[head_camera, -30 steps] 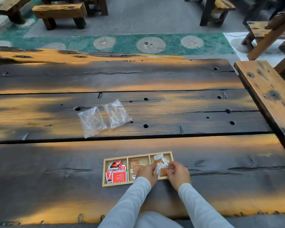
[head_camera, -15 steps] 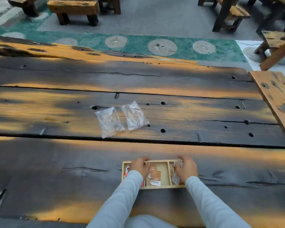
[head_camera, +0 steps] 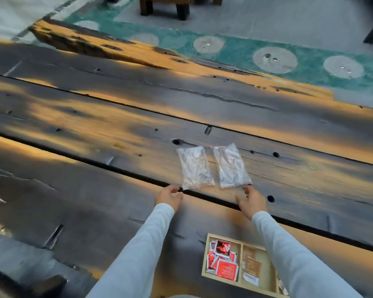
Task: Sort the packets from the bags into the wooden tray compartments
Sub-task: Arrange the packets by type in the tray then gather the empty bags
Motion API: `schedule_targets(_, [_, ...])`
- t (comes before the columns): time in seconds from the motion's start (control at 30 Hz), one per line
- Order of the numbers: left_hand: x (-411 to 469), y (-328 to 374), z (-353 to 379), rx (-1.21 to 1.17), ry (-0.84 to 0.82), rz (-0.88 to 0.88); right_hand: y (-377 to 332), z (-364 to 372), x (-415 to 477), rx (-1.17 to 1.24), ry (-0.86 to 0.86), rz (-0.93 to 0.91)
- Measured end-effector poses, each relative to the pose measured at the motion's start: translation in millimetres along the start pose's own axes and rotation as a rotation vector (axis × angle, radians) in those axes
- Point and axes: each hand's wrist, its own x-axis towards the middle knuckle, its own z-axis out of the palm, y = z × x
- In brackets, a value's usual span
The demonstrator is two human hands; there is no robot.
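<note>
Packets (head_camera: 224,269) are lying in the wooden tray (head_camera: 205,257); left hand (head_camera: 169,197) and right hand (head_camera: 251,201) are hovering loosely spread, empty, beside two clear bags (head_camera: 195,167)

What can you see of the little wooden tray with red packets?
The pale wooden tray is a shallow rectangle with thin dividers, lying flat on the dark plank table. Its left compartment holds a heap of red packets, the middle one a few brown packets. The right sleeve hides most of the right compartment. The left hand and right hand do not touch it.
</note>
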Motion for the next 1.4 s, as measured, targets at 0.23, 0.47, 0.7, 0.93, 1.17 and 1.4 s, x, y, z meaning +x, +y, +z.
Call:
schedule_targets(0.23, [77, 18, -2, -0.084, 0.018, -0.125, -40, -7, 82, 0.039, 0.062, 0.056])
schedule_targets(0.47, [149, 56, 24, -0.14, -0.074, -0.227, -50, -10, 145, 0.032, 0.028, 0.157])
schedule_targets(0.7, [171, 90, 47, -0.414, -0.182, -0.157, -57, 8, 171, 0.085, -0.015, 0.188])
schedule_targets(0.93, [162, 99, 35, -1.076, -0.351, -0.2, -57, 28, 161, 0.184, -0.023, 0.191])
schedule_targets(1.17, [161, 102, 60, -0.908, -0.38, -0.221, -49, 38, 153, 0.233, -0.064, 0.126])
schedule_targets(1.4, [153, 99, 91, -0.062, -0.119, -0.036, -52, 25, 153, 0.717, -0.201, 0.311])
